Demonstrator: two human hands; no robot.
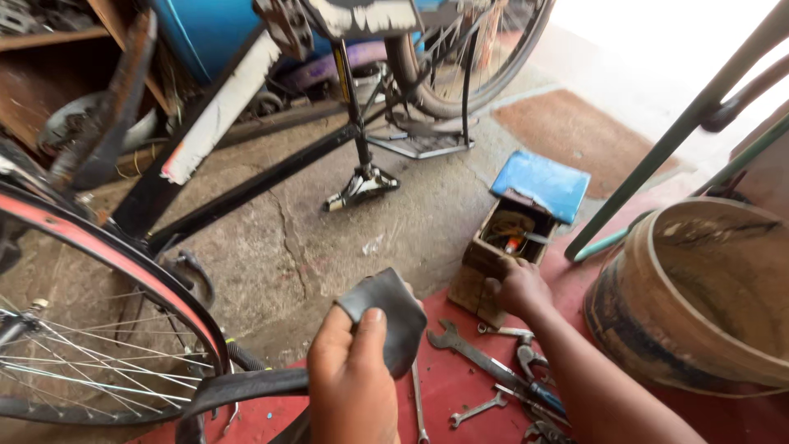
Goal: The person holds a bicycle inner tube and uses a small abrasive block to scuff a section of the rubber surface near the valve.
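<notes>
The left hand (352, 380) grips a folded black inner tube (386, 316), thumb pressed across the fold, holding it up low in the middle of the view; the rest of the tube trails down and left towards the bicycle wheel (99, 329) with its red-striped tyre. The right hand (519, 288) reaches into a small wooden toolbox (497, 255) (its blue lid (542, 182) tipped back), fingers curled over the near edge; whether they have closed on anything inside cannot be told. The box stands where the cracked concrete floor (329, 238) meets a red mat (460, 386). On the mat, just beside the right forearm, lie an open-ended spanner (468, 349), pliers (534, 374) and a smaller spanner (478, 408). A large worn bucket (699, 296) stands at the right.
</notes>
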